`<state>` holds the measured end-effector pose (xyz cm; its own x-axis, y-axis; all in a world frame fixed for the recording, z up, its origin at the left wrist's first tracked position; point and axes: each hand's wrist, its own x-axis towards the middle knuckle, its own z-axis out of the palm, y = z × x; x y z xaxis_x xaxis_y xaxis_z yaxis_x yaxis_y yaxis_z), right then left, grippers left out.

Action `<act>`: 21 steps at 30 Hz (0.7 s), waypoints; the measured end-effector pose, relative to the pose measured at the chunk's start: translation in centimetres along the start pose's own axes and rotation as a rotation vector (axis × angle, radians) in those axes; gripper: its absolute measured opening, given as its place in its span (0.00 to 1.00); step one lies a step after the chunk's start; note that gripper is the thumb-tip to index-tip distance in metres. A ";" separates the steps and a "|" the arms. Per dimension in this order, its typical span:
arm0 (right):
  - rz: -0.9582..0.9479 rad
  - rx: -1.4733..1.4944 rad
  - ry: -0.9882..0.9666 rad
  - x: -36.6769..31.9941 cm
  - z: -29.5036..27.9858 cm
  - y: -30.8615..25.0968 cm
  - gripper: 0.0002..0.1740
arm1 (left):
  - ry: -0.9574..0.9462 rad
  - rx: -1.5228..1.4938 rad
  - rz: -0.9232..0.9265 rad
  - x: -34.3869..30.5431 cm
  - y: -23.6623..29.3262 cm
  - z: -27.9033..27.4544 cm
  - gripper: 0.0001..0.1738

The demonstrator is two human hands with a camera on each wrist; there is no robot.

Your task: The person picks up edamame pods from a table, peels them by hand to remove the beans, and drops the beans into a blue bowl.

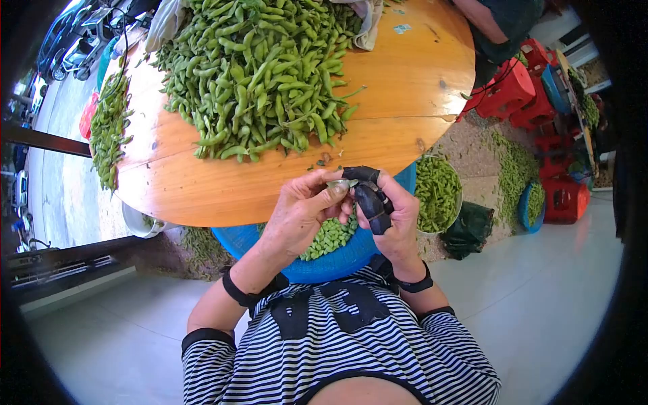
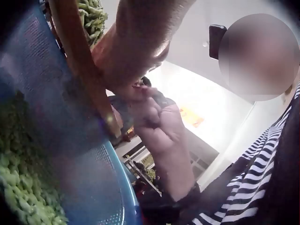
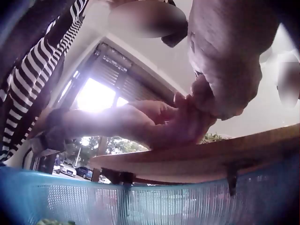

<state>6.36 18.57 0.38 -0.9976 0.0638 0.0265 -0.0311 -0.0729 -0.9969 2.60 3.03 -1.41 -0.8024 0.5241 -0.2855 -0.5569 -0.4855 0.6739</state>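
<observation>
Both hands meet at the near edge of the wooden table, above a blue basket (image 1: 297,270) of shelled green beans (image 1: 329,237). The left hand (image 1: 302,209) pinches a green pod (image 1: 343,183) between thumb and fingers. Black wrapping covers fingers of the right hand (image 1: 395,219), which is curled round the pod's other end, its fingertips partly hidden. In the left wrist view the right hand (image 2: 161,126) faces the left hand (image 2: 133,56); the right wrist view shows the left hand (image 3: 173,124) touching the right hand (image 3: 227,70).
A large heap of pods (image 1: 256,81) covers the middle of the wooden table (image 1: 405,88), with a smaller pile (image 1: 109,131) at its left edge. To the right stand a basin of pods (image 1: 437,192), a dark green bag (image 1: 468,229) and red stools (image 1: 506,88). Another person's arm (image 1: 482,19) is at the top right.
</observation>
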 end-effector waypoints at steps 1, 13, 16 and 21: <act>0.019 0.043 0.004 -0.1 -0.1 0.3 0.07 | 0.000 0.000 0.000 0.0 -0.1 0.2 0.08; 0.144 0.563 -0.130 0.4 -1.4 1.6 0.10 | 0.095 -0.103 0.016 0.0 -0.6 0.8 0.09; 0.078 0.398 -0.122 0.2 -1.4 1.5 0.10 | 0.081 -0.139 -0.009 0.1 -0.9 0.5 0.09; 0.014 0.290 -0.141 0.2 -1.2 1.9 0.09 | 0.057 -0.151 -0.016 0.2 -1.0 0.3 0.13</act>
<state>6.20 19.67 -1.62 -0.9962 -0.0757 0.0435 -0.0138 -0.3548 -0.9348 3.05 3.84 -1.88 -0.8014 0.4945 -0.3364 -0.5924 -0.5792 0.5600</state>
